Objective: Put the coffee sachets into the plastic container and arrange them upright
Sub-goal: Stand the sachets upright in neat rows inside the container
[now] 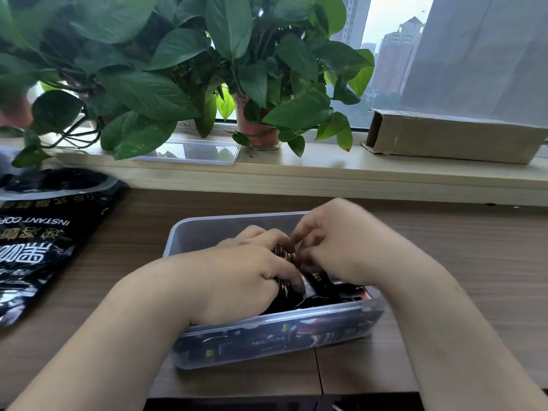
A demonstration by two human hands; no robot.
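Both hands were down inside the clear plastic container [207, 229], the left hand [246, 271] curled around a bundle of black coffee sachets [283, 287] and the right hand [335, 247] pinching at the top edges of the same bundle, its fingers bent closed. Many more sachets lay dark against the container's near wall, so most of the filling looked done; what seemed left was standing the pack upright, since those by the right side appeared to lie flat or tilted. The big black instant coffee bag [44, 241] lay open and slack on the wooden table [474, 262], well to the left. Beyond ran a pale window ledge [326, 170] carrying leafy potted plants [258, 84], the container's clear lid [192, 152] and a cardboard box [453, 137], with tower blocks outside.
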